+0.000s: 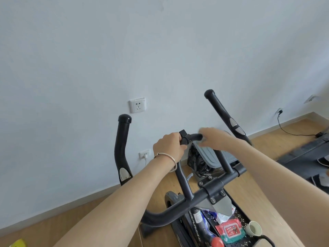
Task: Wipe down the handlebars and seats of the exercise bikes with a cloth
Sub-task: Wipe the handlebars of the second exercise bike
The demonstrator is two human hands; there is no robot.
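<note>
The exercise bike's black handlebars (195,195) fill the middle of the head view. A left horn (122,145) and a right horn (221,111) rise toward the wall. My left hand (168,147) grips the top of the centre loop bar (194,136), just left of a small black knob (183,134). My right hand (212,138) is blurred and closes over the same bar further right. Pale edges of a cloth (204,139) show under its fingers. The seat is out of view.
A black tray (240,215) on the bike holds a red wipes pack (231,230), a cup (253,228) and bottles. Behind the bars sit a grey pad (208,155) and a black bag (195,157). Wall sockets (137,105), a cable and a treadmill (309,148) are nearby.
</note>
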